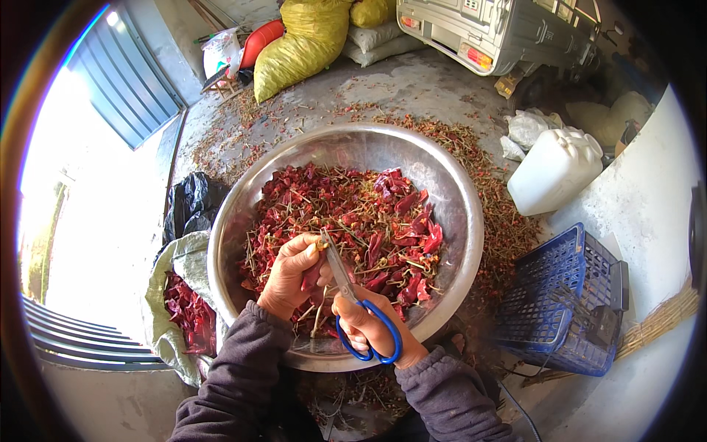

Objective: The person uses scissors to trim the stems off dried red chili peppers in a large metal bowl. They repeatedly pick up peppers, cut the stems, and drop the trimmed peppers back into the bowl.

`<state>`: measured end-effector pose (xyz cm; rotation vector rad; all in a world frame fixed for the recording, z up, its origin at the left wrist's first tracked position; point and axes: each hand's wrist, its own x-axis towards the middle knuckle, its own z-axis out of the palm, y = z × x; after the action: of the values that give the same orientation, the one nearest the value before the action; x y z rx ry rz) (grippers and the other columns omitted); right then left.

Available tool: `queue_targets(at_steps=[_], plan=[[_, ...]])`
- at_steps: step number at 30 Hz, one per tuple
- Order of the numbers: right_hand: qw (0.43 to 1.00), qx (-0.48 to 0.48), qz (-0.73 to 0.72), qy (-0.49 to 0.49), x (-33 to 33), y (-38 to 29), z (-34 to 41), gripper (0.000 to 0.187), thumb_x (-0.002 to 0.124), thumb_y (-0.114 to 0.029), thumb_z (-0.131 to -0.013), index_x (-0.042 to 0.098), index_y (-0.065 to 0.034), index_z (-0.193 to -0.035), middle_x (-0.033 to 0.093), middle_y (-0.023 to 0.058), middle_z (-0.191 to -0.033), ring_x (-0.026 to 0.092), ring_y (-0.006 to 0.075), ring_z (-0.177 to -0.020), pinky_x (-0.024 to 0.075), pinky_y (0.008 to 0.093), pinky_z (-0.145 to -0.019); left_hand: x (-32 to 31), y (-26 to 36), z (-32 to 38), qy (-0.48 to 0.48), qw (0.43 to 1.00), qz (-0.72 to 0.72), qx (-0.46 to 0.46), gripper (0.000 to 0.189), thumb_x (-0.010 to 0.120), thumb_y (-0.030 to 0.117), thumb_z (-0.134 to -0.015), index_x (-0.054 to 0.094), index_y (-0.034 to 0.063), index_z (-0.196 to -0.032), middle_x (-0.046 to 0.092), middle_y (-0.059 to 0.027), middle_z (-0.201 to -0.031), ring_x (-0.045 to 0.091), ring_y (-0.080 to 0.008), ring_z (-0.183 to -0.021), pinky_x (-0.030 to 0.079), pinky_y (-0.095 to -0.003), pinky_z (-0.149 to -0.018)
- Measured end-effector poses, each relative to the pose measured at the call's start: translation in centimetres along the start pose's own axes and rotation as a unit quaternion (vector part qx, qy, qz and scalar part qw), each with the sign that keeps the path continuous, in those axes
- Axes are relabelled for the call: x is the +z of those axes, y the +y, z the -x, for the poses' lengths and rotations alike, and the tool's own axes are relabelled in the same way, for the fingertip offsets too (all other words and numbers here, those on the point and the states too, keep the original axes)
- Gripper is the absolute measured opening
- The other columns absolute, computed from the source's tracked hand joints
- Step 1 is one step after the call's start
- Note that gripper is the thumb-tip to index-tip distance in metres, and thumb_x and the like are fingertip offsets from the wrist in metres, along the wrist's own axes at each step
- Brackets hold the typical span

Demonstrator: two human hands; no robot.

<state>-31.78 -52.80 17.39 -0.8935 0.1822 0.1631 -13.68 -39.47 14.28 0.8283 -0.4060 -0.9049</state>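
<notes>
A wide metal basin [475,232] stands before me, holding dried red chili peppers [309,193] mixed with stem bits. Over it, my left hand [293,271] pinches a dried chili [312,273], its yellowish stem end [321,244] held up between thumb and fingers. My right hand [370,323] grips blue-handled scissors [339,265] through the handle loops. Their blades point up and away from me, with the tips at the chili's stem end. The blades look nearly closed; whether they touch the stem is unclear.
An open woven sack [190,259] of red chilies leans left of the basin. To the right are a blue plastic crate [552,309] and a white jerrycan [552,171]. Stem scraps [497,204] litter the floor. A yellow sack [304,44] and a cargo vehicle [486,33] stand beyond.
</notes>
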Motion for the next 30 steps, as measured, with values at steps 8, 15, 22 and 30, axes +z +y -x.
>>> queue_targets(at_steps=[8, 15, 22, 30], plan=[[0.887, -0.349, -0.301, 0.033, -3.6, -4.1, 0.9, 0.069, 0.05, -0.073, -0.098, 0.057, -0.0099, -0.125, 0.059, 0.0018, -0.081, 0.056, 0.0142, -0.068, 0.0487, 0.0328, -0.065, 0.4, 0.5, -0.1, 0.031, 0.999, -0.037, -0.007, 0.025, 0.065, 0.016, -0.1, 0.068, 0.0, -0.119, 0.069, -0.0115, -0.099, 0.054, -0.0129, -0.069, 0.045, -0.0277, -0.061], [0.943, -0.218, 0.179, 0.174, -2.9, -2.8, 0.8, 0.076, 0.066, -0.07, -0.089, 0.06, -0.0028, -0.123, 0.063, 0.0098, -0.09, 0.064, 0.0238, -0.078, 0.0538, 0.0397, -0.067, 1.0, 0.7, -0.5, 0.085, 0.993, -0.084, 0.001, 0.012, 0.062, 0.009, -0.101, 0.063, 0.0046, -0.112, 0.068, -0.0083, -0.1, 0.061, -0.0136, -0.079, 0.052, -0.0277, -0.066], [0.673, -0.23, 0.642, 0.288, -1.0, -1.4, -0.8, 0.072, 0.073, -0.07, -0.083, 0.061, -0.0017, -0.102, 0.063, 0.0168, -0.08, 0.067, 0.0372, -0.073, 0.0545, 0.0459, -0.062, 1.9, -0.2, -0.8, 0.149, 0.974, -0.169, 0.037, 0.01, 0.063, 0.002, -0.099, 0.061, 0.0043, -0.108, 0.067, -0.0068, -0.087, 0.061, -0.0127, -0.066, 0.052, -0.026, -0.06], [0.676, -0.185, 0.661, 0.269, -0.4, -0.2, -1.6, 0.069, 0.073, -0.068, -0.083, 0.06, -0.0028, -0.101, 0.063, 0.0176, -0.08, 0.068, 0.0384, -0.073, 0.0546, 0.0466, -0.061, 2.2, 0.4, -0.3, 0.122, 0.983, -0.138, 0.008, 0.01, 0.062, -0.003, -0.096, 0.063, 0.0021, -0.105, 0.067, -0.0057, -0.082, 0.062, -0.0116, -0.067, 0.051, -0.0239, -0.06]])
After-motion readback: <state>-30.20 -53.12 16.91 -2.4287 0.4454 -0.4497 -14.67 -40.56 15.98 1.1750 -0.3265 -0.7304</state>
